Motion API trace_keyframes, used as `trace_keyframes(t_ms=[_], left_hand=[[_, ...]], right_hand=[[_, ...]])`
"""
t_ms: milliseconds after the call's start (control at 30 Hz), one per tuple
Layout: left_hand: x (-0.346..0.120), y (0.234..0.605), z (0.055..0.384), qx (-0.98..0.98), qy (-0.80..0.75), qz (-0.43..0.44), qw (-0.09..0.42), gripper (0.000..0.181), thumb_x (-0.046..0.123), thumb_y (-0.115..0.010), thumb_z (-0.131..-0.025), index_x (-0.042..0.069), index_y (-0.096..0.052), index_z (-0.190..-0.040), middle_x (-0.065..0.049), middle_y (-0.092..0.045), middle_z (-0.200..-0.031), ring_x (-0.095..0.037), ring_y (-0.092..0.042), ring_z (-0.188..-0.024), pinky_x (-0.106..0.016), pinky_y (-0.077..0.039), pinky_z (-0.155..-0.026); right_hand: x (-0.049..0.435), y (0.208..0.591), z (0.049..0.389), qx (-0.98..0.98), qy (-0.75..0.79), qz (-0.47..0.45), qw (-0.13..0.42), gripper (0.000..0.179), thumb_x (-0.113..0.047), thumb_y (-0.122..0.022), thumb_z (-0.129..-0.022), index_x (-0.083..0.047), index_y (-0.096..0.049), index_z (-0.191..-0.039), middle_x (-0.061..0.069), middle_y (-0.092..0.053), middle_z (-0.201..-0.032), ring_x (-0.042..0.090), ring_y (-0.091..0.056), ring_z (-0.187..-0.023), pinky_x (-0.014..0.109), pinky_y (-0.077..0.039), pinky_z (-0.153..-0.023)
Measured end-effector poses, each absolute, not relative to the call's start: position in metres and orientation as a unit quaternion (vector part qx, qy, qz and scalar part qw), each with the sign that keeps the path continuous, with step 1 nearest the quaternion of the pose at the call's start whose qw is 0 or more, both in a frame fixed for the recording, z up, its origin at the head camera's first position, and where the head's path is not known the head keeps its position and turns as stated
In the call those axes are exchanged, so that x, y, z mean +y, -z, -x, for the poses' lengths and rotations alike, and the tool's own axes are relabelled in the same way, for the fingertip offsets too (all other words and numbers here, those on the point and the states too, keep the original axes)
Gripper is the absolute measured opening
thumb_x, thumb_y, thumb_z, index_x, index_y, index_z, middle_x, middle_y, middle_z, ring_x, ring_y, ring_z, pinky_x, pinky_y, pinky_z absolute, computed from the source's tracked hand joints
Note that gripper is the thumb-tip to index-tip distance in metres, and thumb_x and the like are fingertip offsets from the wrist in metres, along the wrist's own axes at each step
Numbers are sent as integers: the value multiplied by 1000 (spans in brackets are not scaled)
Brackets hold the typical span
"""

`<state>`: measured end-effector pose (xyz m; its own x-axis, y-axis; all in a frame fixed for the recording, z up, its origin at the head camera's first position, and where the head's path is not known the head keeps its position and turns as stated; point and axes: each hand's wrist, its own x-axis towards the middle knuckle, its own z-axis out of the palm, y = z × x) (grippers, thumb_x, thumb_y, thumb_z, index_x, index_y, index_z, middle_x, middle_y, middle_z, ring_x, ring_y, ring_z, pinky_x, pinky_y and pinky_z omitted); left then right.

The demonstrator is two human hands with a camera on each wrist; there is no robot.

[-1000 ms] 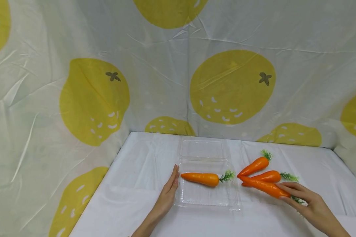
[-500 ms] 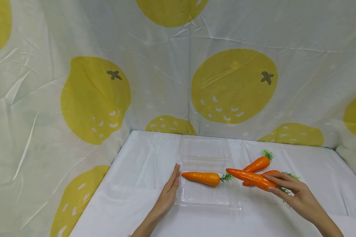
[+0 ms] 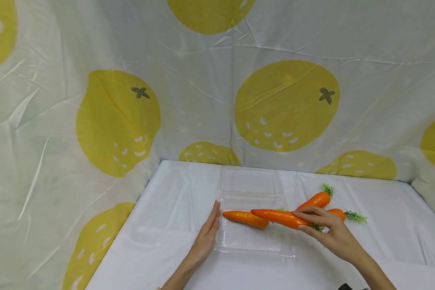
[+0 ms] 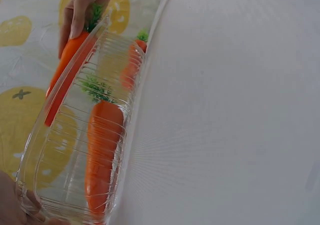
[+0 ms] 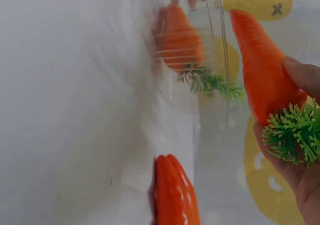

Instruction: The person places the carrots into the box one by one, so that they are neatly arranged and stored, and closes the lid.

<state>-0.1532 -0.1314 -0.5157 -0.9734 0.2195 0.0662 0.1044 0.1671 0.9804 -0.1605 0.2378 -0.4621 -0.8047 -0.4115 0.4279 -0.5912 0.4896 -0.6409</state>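
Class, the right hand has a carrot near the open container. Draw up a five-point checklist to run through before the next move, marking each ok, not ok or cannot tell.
1. Carrot gripped: ok; the right hand pinches the held carrot near its leafy end.
2. Lid out of the way: ok; the lid lies folded back from the clear container.
3. Container steadied: ok; the left hand is against its side.
4. Held carrot over bare space: cannot tell; in the head view it overlaps the packed carrot.
5. All carrots off the cloth: not ok; two other carrots lie right of the container.
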Motion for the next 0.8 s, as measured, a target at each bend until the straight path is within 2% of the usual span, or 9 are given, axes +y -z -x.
trace_keyframes(t_ms=[367,567,667,800], left_hand=[[-132,518,154,759,-640,-112,43,56,12,-26,-115,8,-5,-167,-10,-6,-176,-35,-13,-161,-46,-13,-127],[-132,518,154,758,-642,-111,46,56,13,-26,-115,10,-5,-167,-9,-6,-176,-34,-13,-162,-46,-13,-127],[-132,518,154,758,-642,-109,46,57,13,-27,-115,10,-5,-167,-9,-6,-176,-34,-13,-162,-45,-14,-127],[-132,518,154,760,-640,-108,46,57,14,-28,-115,11,-6,-167,-8,-7,-176,-34,-14,-162,-46,-15,-126]], right_hand=[[203,465,168,-831,-420,-346,117,43,-3,-80,-87,-17,-75,-128,-2,-72,-122,5,-67,-108,12,-56,-86],[194,467,170,-834,-410,-354,103,43,-7,-79,-89,-18,-74,-130,-7,-70,-124,6,-68,-104,19,-57,-78],[188,468,171,-829,-413,-364,101,41,-7,-79,-89,-16,-74,-129,-5,-70,-122,6,-68,-99,21,-57,-74],[181,469,171,-821,-420,-374,101,41,-7,-79,-89,-15,-74,-129,0,-71,-119,8,-68,-98,20,-58,-75]])
